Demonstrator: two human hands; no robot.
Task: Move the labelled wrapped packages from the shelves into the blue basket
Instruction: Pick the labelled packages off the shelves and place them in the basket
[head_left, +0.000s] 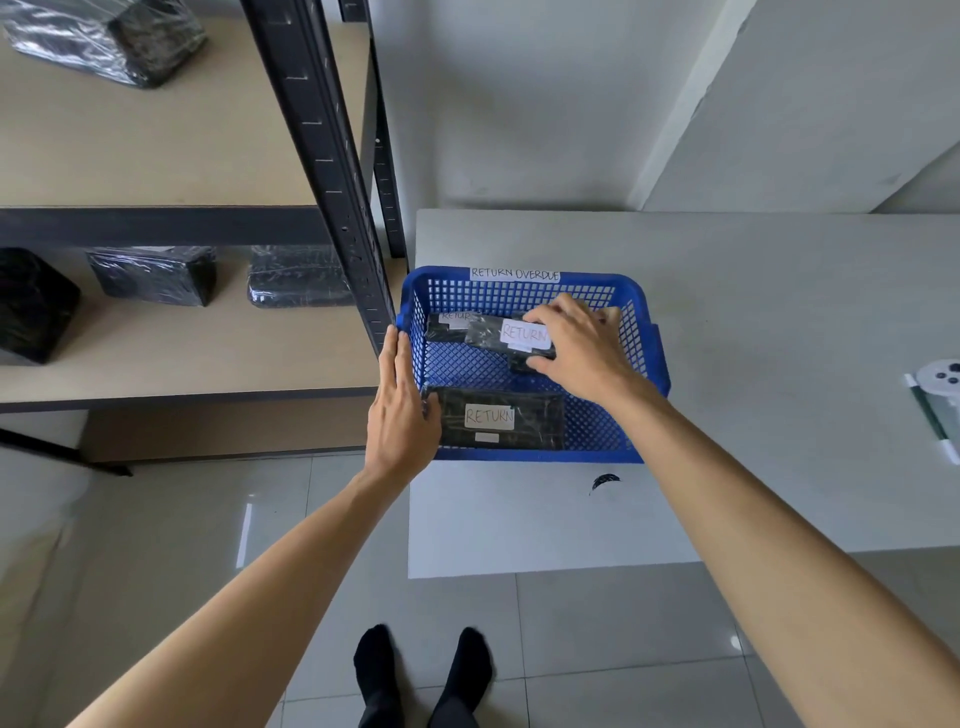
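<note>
Forearms run up from the bottom edge; left hand (400, 410) lies flat, fingers straight, against the blue basket (644, 332) left rim, hiding the near labelled package's (501, 418) left end. Right hand (576, 345) grips the middle package (514, 335) inside the basket on the surface (753, 291), covering its right half. Far package (449, 325) label half hidden; shelf packages (156, 275) unlabelled from here, leftmost cut off.

Three black wrapped packages bearing RETURN labels lay in one blue basket (530, 293): one at the near wall (501, 418), one in the middle (511, 335), one at the far left (449, 326). Four more black wrapped packages sat on the shelves: one above (104, 36), three below (31, 304) (153, 275) (298, 275). Two hands were in view.
</note>
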